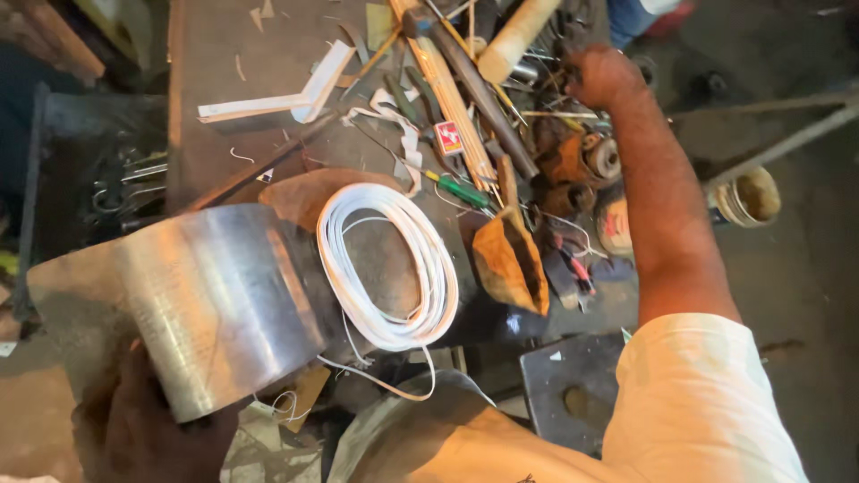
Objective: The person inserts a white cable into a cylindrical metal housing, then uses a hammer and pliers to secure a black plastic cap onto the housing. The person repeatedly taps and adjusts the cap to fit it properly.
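— So where does the bent metal sheet (210,300) sit against the person's hands?

— It lies low and to the left in the head view, curved like a half-drum, its long axis running from the upper left down toward the lower right. The left hand (157,425) is under its near edge and grips it from below; the fingers are mostly covered by the sheet, so only a dark part of the hand shows.

— And the right hand (601,73)?

— It is far off, stretched up and to the right across the workbench (224,54), well apart from the sheet. It is closed down into a heap of tools (537,98) near a wooden handle (517,36). Whether it grips anything there cannot be told; the fingers are buried in the clutter.

— What lies between the two hands?

— A coil of flat white strip (389,268) rests just beside the right edge of the sheet, with a loose end trailing toward the person. Past it come a green-handled screwdriver (461,190) and a rusty wedge-shaped piece (510,259).

— Anything hard to make out?

— The sheet's lower corner is hidden behind the left hand, and the left border of the view is dark and blurred.
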